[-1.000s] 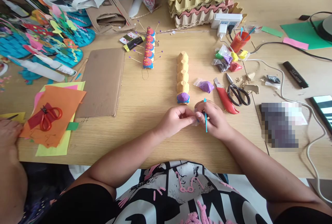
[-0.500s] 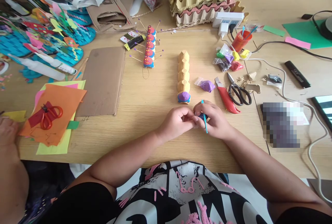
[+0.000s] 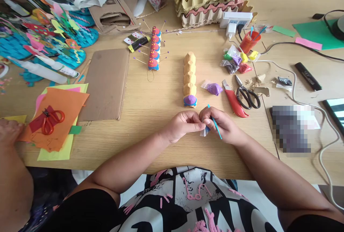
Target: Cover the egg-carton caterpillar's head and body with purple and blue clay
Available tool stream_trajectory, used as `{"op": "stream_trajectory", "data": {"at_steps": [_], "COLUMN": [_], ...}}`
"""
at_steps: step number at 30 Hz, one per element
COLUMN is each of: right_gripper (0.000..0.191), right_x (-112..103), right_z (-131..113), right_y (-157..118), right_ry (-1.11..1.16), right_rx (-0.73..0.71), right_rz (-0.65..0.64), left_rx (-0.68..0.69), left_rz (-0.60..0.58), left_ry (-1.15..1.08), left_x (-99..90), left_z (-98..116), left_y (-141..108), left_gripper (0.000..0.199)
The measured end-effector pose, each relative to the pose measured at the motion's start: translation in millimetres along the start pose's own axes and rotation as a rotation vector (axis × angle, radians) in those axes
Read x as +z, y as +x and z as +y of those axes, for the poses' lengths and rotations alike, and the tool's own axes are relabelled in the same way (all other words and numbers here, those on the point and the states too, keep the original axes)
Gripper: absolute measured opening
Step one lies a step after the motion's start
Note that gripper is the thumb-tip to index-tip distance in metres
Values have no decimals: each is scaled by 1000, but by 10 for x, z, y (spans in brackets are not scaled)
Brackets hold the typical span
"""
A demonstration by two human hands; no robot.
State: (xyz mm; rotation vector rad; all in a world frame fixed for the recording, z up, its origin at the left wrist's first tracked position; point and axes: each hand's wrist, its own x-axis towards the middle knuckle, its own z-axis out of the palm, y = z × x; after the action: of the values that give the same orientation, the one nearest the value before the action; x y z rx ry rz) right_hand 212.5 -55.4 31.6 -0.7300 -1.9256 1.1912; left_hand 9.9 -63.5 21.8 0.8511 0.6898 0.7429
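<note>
My right hand (image 3: 225,126) is closed with a thin light-blue clay modelling tool (image 3: 217,128) slanting across its fingers. Between both hands is a small clear plastic bag with dark blue clay (image 3: 205,130), mostly covered by fingers. The thumb and fingers of my left hand (image 3: 182,126) pinch at the bag's edge, touching my right fingertips. Just beyond my hands stands a yellow egg-carton strip (image 3: 190,74), its nearest bump covered with purple clay (image 3: 190,100) above a blue band. A bag of purple clay (image 3: 214,89) lies to its right.
A finished-looking red-and-blue carton caterpillar (image 3: 154,49) stands farther back. To the right lie a red utility knife (image 3: 235,101), black scissors (image 3: 247,95) and clay bags (image 3: 236,60). At left are cardboard (image 3: 104,85), coloured paper (image 3: 61,124) and another person's hand (image 3: 10,131).
The blue tool has tilted, its lower end swinging right. More of the clear bag now shows below my fingers. The other person's hand at left has shifted slightly.
</note>
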Motion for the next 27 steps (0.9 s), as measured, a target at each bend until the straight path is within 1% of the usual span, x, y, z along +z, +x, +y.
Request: {"op": "stream_trajectory", "data": {"at_steps": [3, 6, 7, 8, 9, 11, 13, 15, 18, 21, 23, 27], "right_gripper": [20, 17, 16, 15, 14, 11, 12, 12, 9, 11, 12, 13], "right_x": [9, 6, 4, 3, 3, 11, 26, 47, 79, 102, 113, 122], "right_z": [-11, -3, 2, 6, 8, 0, -24, -52, -78, -83, -88, -111], "right_y": [4, 15, 17, 17, 15, 5, -7, -17, -24, -31, -39, -53], "right_ry": [13, -72, -133, -201, -271, -408, -537, -646, -723, -785, -835, -883], "right_rx": [18, -5, -37, -79, -122, -180, -170, -120, -95, -149, -183, -216], "right_rz": [29, 75, 86, 97, 109, 136, 163, 168, 145, 135, 130, 150], "left_rx": [-12, 32, 73, 127, 206, 362, 468, 535, 599, 613, 597, 529], "left_rz": [51, 134, 148, 159, 174, 154, 142, 156, 181, 188, 202, 272], "left_ry": [-11, 108, 195, 329, 498, 801, 978, 1081, 1152, 1142, 1131, 1104], "left_x": [12, 39, 50, 60, 68, 78, 77, 69, 57, 52, 52, 56], "left_z": [23, 50, 60, 70, 80, 92, 90, 76, 38, -5, -30, -44], "left_y": [-11, -40, -54, -69, -83, -103, -110, -105, -90, -80, -79, -80], "left_gripper": [48, 44, 40, 34, 31, 30, 33, 33, 32, 31, 31, 29]}}
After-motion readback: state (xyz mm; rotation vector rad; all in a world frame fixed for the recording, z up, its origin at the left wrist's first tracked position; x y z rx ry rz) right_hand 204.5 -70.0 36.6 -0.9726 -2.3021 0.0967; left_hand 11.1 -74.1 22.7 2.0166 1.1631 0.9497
